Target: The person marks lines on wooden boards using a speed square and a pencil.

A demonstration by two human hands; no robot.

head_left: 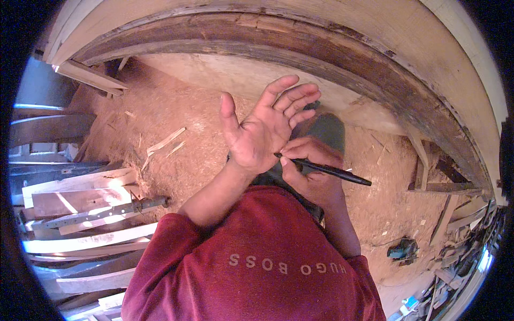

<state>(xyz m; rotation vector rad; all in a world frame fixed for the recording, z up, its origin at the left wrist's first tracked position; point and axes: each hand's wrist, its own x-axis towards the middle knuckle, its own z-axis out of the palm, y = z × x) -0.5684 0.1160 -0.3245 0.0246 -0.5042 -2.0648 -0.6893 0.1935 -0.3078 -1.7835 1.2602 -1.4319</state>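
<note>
My left hand [265, 125] is held palm up in front of my red shirt [262, 241], its fingers spread and slightly curled, with nothing in it. In my right hand [317, 168] I grip a slim black pen [342, 174] between thumb and fingers. The pen's tip reaches the heel of my left palm, near the wrist; whether it touches the skin I cannot tell. The pen's back end points down to the right. Part of my leg in dark trousers [327, 131] shows behind the hands.
A long wooden workbench edge [257, 24] curves across the top. Sawdust covers the floor [198, 123], with wood splinters [163, 142] on it. Boards [91, 235] are stacked at left. A dark power tool [402, 251] lies at right, near a scrap wood pile [455, 273].
</note>
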